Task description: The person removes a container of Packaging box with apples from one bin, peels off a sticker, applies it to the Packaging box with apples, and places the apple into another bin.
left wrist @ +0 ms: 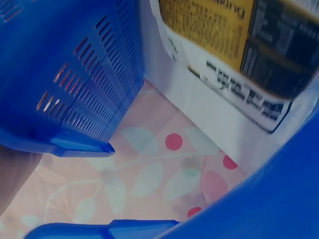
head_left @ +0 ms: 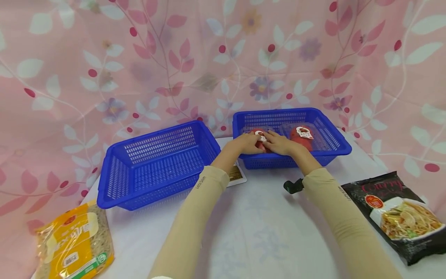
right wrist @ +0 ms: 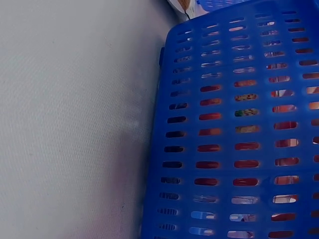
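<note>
Both hands reach into the right blue basket. There they hold a clear plastic pack of red produce with a white label. My left hand grips the pack's left side, its thumb and fingers spread across it. From the right, my right hand lays its fingers over the same pack, close to the label. Fingertip undersides are hidden. A second clear pack of red produce sits right of it. In the right wrist view, the slotted basket wall shows red contents behind it.
Left stands another blue basket with a bare floor. A printed package lies between the baskets. A yellow bag is at front left, a black curry noodle bag at right. A small dark object shows beside the right wrist.
</note>
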Demonstrator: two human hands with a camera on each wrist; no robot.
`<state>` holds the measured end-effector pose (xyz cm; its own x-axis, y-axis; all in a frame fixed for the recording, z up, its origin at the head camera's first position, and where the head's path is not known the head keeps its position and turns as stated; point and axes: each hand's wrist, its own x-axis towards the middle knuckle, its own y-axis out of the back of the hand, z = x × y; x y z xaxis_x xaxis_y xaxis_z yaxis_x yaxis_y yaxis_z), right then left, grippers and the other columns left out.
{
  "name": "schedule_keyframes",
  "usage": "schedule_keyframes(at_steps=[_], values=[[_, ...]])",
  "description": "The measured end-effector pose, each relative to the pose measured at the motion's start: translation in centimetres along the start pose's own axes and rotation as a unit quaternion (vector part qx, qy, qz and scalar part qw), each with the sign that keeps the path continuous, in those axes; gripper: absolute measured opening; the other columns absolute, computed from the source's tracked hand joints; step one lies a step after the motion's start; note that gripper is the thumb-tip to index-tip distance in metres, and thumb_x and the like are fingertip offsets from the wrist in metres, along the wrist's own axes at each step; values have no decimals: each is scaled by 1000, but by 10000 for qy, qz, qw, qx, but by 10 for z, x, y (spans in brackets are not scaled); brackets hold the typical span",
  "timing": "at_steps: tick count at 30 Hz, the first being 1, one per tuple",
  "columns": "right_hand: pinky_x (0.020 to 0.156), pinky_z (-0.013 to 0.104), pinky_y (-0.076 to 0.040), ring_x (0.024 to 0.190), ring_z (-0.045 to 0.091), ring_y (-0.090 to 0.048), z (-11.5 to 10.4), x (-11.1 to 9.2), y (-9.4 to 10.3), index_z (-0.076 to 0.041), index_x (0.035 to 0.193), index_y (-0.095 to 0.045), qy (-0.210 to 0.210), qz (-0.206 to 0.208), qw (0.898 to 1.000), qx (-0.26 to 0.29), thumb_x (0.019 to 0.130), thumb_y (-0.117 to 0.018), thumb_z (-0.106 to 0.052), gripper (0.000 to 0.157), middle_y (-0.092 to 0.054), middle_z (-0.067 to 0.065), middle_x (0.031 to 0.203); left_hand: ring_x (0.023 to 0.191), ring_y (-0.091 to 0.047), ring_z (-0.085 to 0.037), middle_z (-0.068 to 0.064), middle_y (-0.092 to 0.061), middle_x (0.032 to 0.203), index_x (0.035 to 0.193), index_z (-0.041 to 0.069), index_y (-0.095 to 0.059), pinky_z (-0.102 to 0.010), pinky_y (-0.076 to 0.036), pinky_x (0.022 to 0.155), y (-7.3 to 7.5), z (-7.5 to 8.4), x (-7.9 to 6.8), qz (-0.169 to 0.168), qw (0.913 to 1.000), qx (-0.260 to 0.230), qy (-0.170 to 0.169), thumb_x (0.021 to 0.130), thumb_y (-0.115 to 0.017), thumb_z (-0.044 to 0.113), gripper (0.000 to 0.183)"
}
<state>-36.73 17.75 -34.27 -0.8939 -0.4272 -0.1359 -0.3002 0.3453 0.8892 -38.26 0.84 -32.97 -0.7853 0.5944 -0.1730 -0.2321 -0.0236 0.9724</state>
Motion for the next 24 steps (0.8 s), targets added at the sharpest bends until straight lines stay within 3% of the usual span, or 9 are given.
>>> schedule_keyframes(at_steps=[7, 11, 17, 24], values=[[101, 65, -5, 132, 48, -9, 0, -2, 2, 2, 144, -15, 106, 401, 9988, -241, 100, -27, -35, 59, -13, 31, 146, 138, -12, -26, -17, -15, 150, 146, 7, -19, -37, -17, 109, -4, 6, -8, 335, 9990, -299, -43, 94, -42, 46, 69], [103, 61, -5, 133, 45, -13, -3, -1, 3, 5, 143, -20, 258, 836, 9952, -439, 100, -28, -34, 58, -20, 32, 143, 137, -17, -24, -14, -16, 151, 146, 5, -15, -35, -19, 109, -4, 7, -13, 624, 9976, -314, 14, 96, -40, 42, 68], [105, 58, -9, 133, 43, -16, -6, -4, -1, 7, 139, -28, 404, 1343, 9869, -791, 100, -32, -30, 54, -24, 33, 141, 133, -27, -27, -12, -22, 149, 146, 10, -19, -40, -28, 105, -10, 5, -22, 813, 9951, -517, -232, 97, -40, 35, 59], [104, 58, -11, 131, 47, -16, -10, -13, -6, 4, 139, -31, 422, 1567, 9830, -854, 99, -34, -30, 53, -23, 31, 142, 133, -28, -26, -13, -28, 147, 145, 7, -23, -37, -25, 106, -17, 4, -36, 1232, 9918, 7, -333, 97, -39, 37, 59]])
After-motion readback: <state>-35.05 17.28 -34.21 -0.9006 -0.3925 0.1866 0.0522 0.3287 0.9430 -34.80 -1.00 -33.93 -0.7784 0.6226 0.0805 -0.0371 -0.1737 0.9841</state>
